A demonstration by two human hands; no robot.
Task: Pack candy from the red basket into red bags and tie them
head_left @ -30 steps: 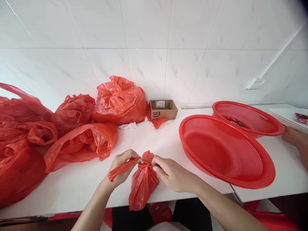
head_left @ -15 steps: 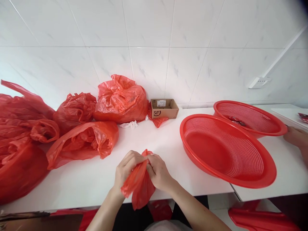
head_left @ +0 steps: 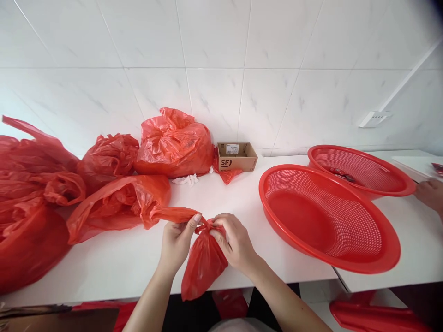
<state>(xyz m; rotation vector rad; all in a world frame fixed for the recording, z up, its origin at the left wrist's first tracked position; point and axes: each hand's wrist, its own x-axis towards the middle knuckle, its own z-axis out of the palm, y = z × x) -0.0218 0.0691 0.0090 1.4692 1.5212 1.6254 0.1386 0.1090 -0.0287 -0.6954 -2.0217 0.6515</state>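
Observation:
A small red plastic bag (head_left: 202, 265) hangs over the front edge of the white counter (head_left: 238, 203), bulging with something inside. My left hand (head_left: 178, 244) pinches one of its handles, a twisted red strip drawn out to the left. Closed on the bag's neck at the knot is my right hand (head_left: 231, 242). Both hands are just in front of me, at the counter's near edge.
Several full red bags (head_left: 117, 205) crowd the counter's left side. A small cardboard box (head_left: 237, 157) stands by the tiled wall. Two big red perforated basins, the nearer one (head_left: 328, 216) and the farther one (head_left: 360, 168), lie at the right. Another person's hand (head_left: 431, 193) rests at the far right edge.
My hands were bunched together on the bag's neck half a second ago. Now my left hand has drawn one handle out to the left, tightening the knot.

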